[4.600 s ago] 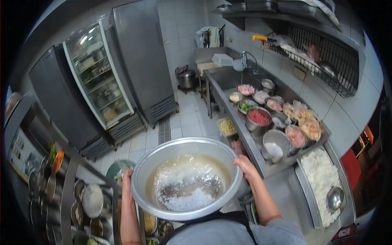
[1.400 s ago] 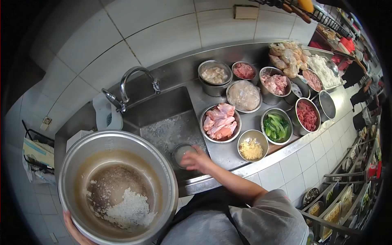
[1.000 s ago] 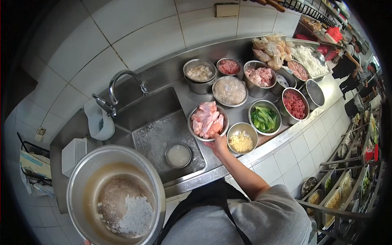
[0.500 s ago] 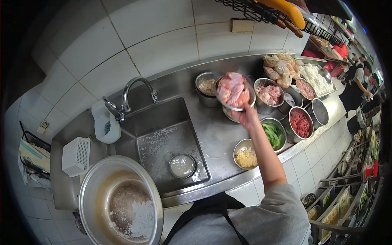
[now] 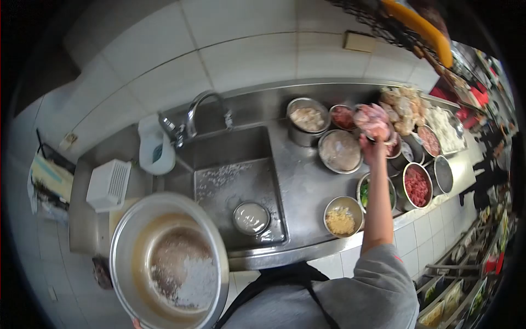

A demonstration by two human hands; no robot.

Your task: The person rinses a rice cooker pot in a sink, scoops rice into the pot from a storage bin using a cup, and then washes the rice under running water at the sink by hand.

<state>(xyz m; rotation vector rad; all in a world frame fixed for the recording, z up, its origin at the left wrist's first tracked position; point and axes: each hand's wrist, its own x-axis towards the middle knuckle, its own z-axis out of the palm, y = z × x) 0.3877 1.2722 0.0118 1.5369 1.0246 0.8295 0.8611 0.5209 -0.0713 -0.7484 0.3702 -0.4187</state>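
Note:
My right hand (image 5: 374, 147) is closed on the near edge of a metal bowl of raw meat (image 5: 372, 119), held over the crowd of containers at the back right. Partly behind it stands a pot of pinkish meat (image 5: 395, 148). To its left are a small bowl of red meat (image 5: 343, 117) and a bowl with a pale, smooth filling (image 5: 339, 151). Only a few fingers of my left hand (image 5: 136, 323) show, at the lower rim of a large metal pot (image 5: 121, 263). White and brownish residue covers the large pot's bottom.
Left of the containers is a sink (image 5: 230, 189) with a faucet (image 5: 205, 104) and a small bowl of cloudy liquid (image 5: 251, 218). A bowl of yellow minced food (image 5: 341, 218) stands near the counter's front edge. A white basket (image 5: 109, 185) sits at left.
My right hand has carried the bowl of meat to the right, uncovering the small red-meat bowl and the pale-filled bowl. Left fingertips now show at the large pot's rim. The view has shifted.

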